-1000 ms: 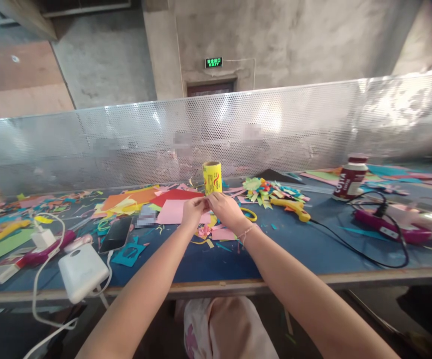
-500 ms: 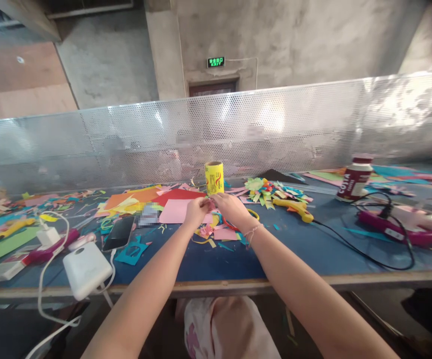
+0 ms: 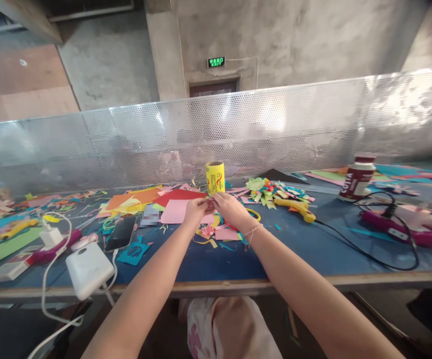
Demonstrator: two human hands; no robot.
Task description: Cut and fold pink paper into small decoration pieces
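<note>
One concrete wall [image 3: 294, 40] rises behind one perforated metal screen [image 3: 313, 119], which edges one blue table [image 3: 313, 249] littered with coloured paper. The left hand [image 3: 194, 209] and right hand [image 3: 230, 207] meet above one pink sheet [image 3: 173, 212]. Both pinch one small scrap [image 3: 210, 201] between their fingertips, just before one yellow roll [image 3: 215, 177]. The hands stay joined as half a second ago.
</note>
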